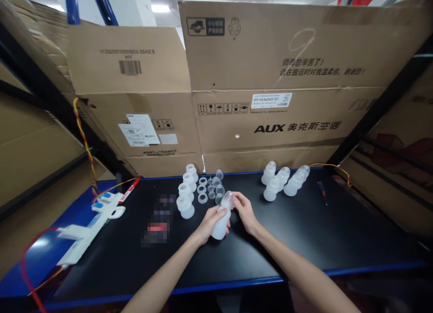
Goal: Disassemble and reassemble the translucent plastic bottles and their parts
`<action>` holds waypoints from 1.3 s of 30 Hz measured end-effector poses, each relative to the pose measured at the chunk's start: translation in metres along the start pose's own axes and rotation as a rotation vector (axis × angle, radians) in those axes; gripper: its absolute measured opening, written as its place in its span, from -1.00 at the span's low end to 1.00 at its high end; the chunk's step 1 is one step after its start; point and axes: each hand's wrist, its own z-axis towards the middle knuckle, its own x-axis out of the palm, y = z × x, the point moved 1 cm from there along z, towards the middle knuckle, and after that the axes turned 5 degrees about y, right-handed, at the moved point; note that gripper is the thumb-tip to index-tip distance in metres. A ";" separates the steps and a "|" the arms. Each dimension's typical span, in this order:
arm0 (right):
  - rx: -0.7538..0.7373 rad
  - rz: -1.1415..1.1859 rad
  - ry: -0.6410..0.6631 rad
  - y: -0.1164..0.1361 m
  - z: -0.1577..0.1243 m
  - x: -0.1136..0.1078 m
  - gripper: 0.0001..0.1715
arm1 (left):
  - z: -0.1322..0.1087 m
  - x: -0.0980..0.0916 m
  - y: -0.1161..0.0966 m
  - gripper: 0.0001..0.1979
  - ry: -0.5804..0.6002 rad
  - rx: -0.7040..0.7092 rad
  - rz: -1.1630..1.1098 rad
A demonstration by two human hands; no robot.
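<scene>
Bottle (219, 227), whitish and translucent: held in the left hand (207, 225) above the front half of the table (270, 250), tilted, top leaning away and slightly right. Left fingers closed around its body; the thumb shows on the near face, the other fingers are mostly hidden behind the bottle, with tips showing at its right edge. Right hand (246, 214): fingers bent and nearly together at the clear cap (228, 196) on the bottle's top; cannot tell whether they pinch it or only touch. Join between cap and bottle hard to make out.

Left of the hands: open bottles (185, 208) in a row, overlapping, so the rear ones are partly covered. Beside them, pale rings (202, 201), small clear pieces (211, 195) too faint to identify, and domed covers (219, 189), the nearest close to the held bottle. Right rear: capped bottles (270, 192), overlapping; screwdriver (322, 190) beyond. A patch at left is pixelated, contents unreadable. Both forearms cut off by the lower edge.
</scene>
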 end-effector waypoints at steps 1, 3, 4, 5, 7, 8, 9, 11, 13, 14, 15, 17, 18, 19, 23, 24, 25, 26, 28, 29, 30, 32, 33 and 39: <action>-0.011 -0.025 -0.009 0.002 0.000 0.001 -0.41 | 0.000 0.001 -0.001 -0.34 -0.003 0.002 0.018; -0.012 -0.045 -0.010 0.006 0.000 0.001 -0.42 | 0.000 0.002 -0.001 -0.31 -0.012 0.009 0.035; -0.007 -0.043 0.003 0.009 -0.001 0.001 -0.42 | 0.001 0.002 -0.001 -0.28 -0.016 0.008 0.034; -0.001 -0.036 0.026 0.011 -0.001 0.000 -0.43 | 0.001 0.002 0.000 -0.26 -0.020 0.005 0.029; 0.005 -0.001 0.075 0.016 -0.003 -0.001 -0.38 | 0.002 0.002 0.001 -0.26 -0.021 0.000 0.020; 0.005 0.019 0.092 0.017 -0.004 -0.002 -0.33 | 0.002 0.002 0.002 -0.27 -0.018 -0.001 0.021; 0.005 0.030 0.102 0.018 -0.005 -0.002 -0.29 | 0.003 0.002 0.002 -0.30 -0.016 0.000 0.026; 0.007 0.006 0.112 0.018 -0.008 -0.001 -0.29 | 0.003 0.002 0.003 -0.34 -0.009 -0.001 0.043; -0.001 -0.052 0.123 0.017 -0.010 0.001 -0.35 | 0.004 0.002 0.002 -0.35 -0.003 -0.005 0.060; -0.012 -0.072 0.128 0.017 -0.010 0.001 -0.38 | 0.004 0.003 0.001 -0.35 0.001 -0.005 0.065; -0.023 -0.080 0.136 0.019 -0.010 0.002 -0.39 | 0.004 0.003 0.000 -0.35 0.005 -0.002 0.066; -0.061 -0.053 0.127 0.027 -0.007 -0.002 -0.40 | 0.002 0.003 -0.001 -0.35 0.023 0.001 0.054; -0.100 -0.020 0.086 0.034 -0.003 -0.008 -0.40 | 0.001 0.003 -0.001 -0.35 0.049 -0.008 0.049; -0.140 0.009 0.042 0.041 0.002 -0.015 -0.41 | -0.001 0.002 0.000 -0.35 0.089 -0.025 0.050; -0.378 0.004 -0.202 0.061 0.021 -0.048 -0.42 | -0.009 0.002 0.003 -0.36 0.255 -0.071 0.070; -0.355 -0.065 -0.164 0.060 0.022 -0.053 -0.43 | -0.010 0.001 0.003 -0.36 0.255 -0.042 0.065; -0.327 -0.135 -0.112 0.055 0.020 -0.054 -0.45 | -0.010 0.001 0.001 -0.37 0.243 0.001 0.058; -0.296 -0.218 -0.043 0.048 0.017 -0.053 -0.48 | -0.011 -0.001 -0.002 -0.37 0.229 0.050 0.049; -0.286 -0.435 0.103 0.031 0.009 -0.045 -0.53 | -0.013 -0.005 -0.010 -0.38 0.213 0.139 0.024; -0.304 -0.573 0.163 0.023 0.005 -0.040 -0.54 | -0.014 -0.009 -0.014 -0.38 0.210 0.175 0.007; -0.324 -0.718 0.215 0.015 0.001 -0.035 -0.55 | -0.015 -0.013 -0.018 -0.38 0.202 0.214 -0.014; -0.339 -0.957 0.303 0.004 -0.003 -0.028 -0.56 | -0.019 -0.023 -0.025 -0.40 0.178 0.290 -0.052; -0.329 -1.026 0.339 0.001 -0.004 -0.026 -0.56 | -0.020 -0.029 -0.028 -0.40 0.164 0.322 -0.059; -0.378 -1.012 0.233 0.005 -0.005 -0.025 -0.50 | -0.021 -0.043 -0.029 -0.45 0.039 0.378 0.228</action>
